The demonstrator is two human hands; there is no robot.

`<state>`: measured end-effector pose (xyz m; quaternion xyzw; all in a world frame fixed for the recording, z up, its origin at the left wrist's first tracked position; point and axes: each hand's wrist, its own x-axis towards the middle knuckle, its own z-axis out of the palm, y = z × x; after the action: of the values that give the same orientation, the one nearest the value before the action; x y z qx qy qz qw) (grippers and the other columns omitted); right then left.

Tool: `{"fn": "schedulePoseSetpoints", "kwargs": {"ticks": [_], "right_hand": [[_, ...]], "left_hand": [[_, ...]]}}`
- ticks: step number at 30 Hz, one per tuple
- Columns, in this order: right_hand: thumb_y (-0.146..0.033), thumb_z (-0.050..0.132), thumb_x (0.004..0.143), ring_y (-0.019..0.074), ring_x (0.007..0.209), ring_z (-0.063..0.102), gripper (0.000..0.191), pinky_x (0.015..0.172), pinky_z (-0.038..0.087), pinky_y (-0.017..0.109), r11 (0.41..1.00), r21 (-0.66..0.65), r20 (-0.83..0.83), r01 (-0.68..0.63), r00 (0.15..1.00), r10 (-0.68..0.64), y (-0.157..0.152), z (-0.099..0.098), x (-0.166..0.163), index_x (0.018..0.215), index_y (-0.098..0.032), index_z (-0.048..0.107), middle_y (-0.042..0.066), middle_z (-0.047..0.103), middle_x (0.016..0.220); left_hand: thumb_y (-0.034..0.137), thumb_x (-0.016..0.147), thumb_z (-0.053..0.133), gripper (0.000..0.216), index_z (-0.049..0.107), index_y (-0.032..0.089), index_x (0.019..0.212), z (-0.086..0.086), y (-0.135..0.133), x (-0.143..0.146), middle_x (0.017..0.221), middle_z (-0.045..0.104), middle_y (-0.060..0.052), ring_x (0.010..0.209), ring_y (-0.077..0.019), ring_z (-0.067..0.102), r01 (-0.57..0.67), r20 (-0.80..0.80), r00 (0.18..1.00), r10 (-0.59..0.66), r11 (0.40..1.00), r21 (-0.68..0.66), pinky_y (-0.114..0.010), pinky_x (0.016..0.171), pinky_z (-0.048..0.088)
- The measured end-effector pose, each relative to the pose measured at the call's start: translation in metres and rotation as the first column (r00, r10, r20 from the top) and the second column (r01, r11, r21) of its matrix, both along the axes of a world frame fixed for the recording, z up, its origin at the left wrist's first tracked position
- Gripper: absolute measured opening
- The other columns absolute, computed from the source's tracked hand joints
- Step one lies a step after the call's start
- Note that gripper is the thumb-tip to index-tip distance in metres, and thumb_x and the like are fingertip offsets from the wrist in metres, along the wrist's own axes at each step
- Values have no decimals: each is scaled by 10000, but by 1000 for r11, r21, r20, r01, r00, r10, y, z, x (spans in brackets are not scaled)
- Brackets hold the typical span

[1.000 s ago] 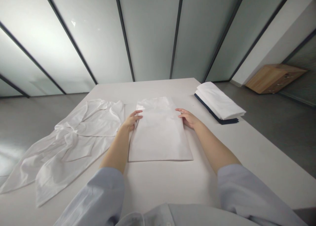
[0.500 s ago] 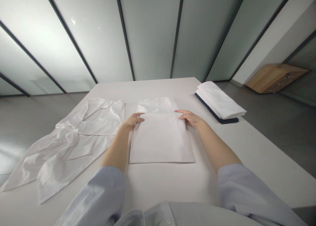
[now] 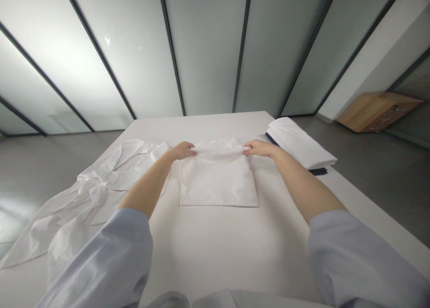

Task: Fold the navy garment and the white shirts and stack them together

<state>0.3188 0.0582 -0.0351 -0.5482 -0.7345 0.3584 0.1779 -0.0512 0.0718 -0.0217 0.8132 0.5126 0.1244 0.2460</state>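
In front of me on the table, a white cloth folded into a rectangle (image 3: 218,180) lies with its straight near edge towards me. Its far edge is pinched at both corners. My left hand (image 3: 182,150) grips the far left corner, fingers closed round the fabric. At the far right corner my right hand (image 3: 260,148) is closed on the same cloth. Between the hands the held edge looks slightly raised and sags in soft creases. A bit more white fabric shows just beyond that edge.
A crumpled white garment (image 3: 101,187) spreads over the left side of the white table (image 3: 235,249), partly behind my left forearm. Folded white cloths (image 3: 300,142) lie on dark blue fabric (image 3: 318,171) near the right edge. A wooden cabinet (image 3: 372,113) stands beyond on the floor.
Both hands have shifted slightly away from me with the folded cloth, and its near edge now lies farther off. The held far edge has become gathered and creased.
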Motion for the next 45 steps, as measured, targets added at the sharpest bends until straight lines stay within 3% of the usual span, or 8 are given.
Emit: {"fn": "schedulePoseSetpoints", "kwargs": {"ticks": [4, 7, 12, 19, 22, 29, 35, 45], "right_hand": [[-277, 678, 748, 216, 830, 616, 140, 815, 478, 332, 907, 419, 188, 41, 973, -131, 36, 45, -5, 845, -183, 716, 29, 668, 792], [-289, 615, 821, 274, 1025, 567, 234, 927, 441, 427, 647, 758, 161, 81, 938, -306, 48, 75, -10, 1010, -172, 685, 104, 615, 1027], [-230, 558, 840, 343, 1250, 428, 304, 1030, 359, 515, 386, 922, 134, 15, 924, -357, 27, 73, -21, 1136, -201, 619, 138, 481, 1342], [-127, 596, 713, 296, 1231, 526, 431, 1027, 401, 429, 696, 698, 356, -171, 926, -130, -41, -53, -35, 1142, -167, 613, 136, 648, 1221], [-117, 584, 712, 257, 1151, 593, 491, 1005, 422, 398, 778, 615, 323, -130, 941, -99, -58, -86, -34, 1199, -179, 589, 105, 685, 1160], [-94, 601, 712, 224, 955, 643, 342, 875, 461, 321, 865, 500, 349, -46, 925, -152, -60, -72, -44, 1035, -204, 626, 81, 701, 1053], [-99, 579, 698, 257, 1040, 585, 370, 924, 462, 380, 802, 598, 243, 2, 952, -184, -59, -85, -51, 1055, -180, 626, 112, 664, 1086], [-149, 606, 672, 300, 1305, 484, 663, 1081, 400, 453, 777, 628, 60, 47, 992, -108, -53, -101, -36, 1328, -166, 515, 152, 523, 1404]], "left_hand": [[362, 765, 601, 327, 707, 153, 993, 49, 29, 5, 1086, 665, -105, 1150, -304, 545, -61, -119, 986, 120, 910, 410, -445, 1004, 416], [307, 788, 586, 316, 681, 186, 1063, 81, 33, 6, 1414, 476, -116, 1401, -342, 289, -181, 2, 968, 251, 691, 700, -536, 1137, 226], [194, 746, 561, 407, 609, 215, 1150, 81, 9, 7, 1447, 464, -72, 1446, -299, 221, -133, -3, 976, 218, 602, 788, -528, 1192, 75], [206, 770, 535, 340, 570, 176, 1107, -33, -53, 16, 1028, 695, -131, 1020, -300, 644, -94, -413, 876, 249, 929, 359, -431, 915, 461], [184, 790, 511, 341, 540, 198, 1129, -62, -75, 18, 1062, 681, -114, 1014, -275, 646, -137, -409, 876, 255, 945, 296, -380, 856, 479], [253, 844, 508, 424, 517, 246, 1267, -63, -93, 35, 1194, 590, -122, 1079, -287, 612, -199, -406, 863, 299, 942, 272, -427, 899, 481], [166, 812, 511, 504, 551, 261, 1305, -85, -94, 34, 1426, 506, -85, 1338, -258, 432, -99, -246, 942, 227, 891, 443, -458, 1164, 248], [106, 752, 533, 543, 599, 237, 1274, -85, -85, 16, 1400, 557, -64, 1292, -276, 495, -196, -150, 955, 257, 922, 333, -435, 1071, 394]]}}
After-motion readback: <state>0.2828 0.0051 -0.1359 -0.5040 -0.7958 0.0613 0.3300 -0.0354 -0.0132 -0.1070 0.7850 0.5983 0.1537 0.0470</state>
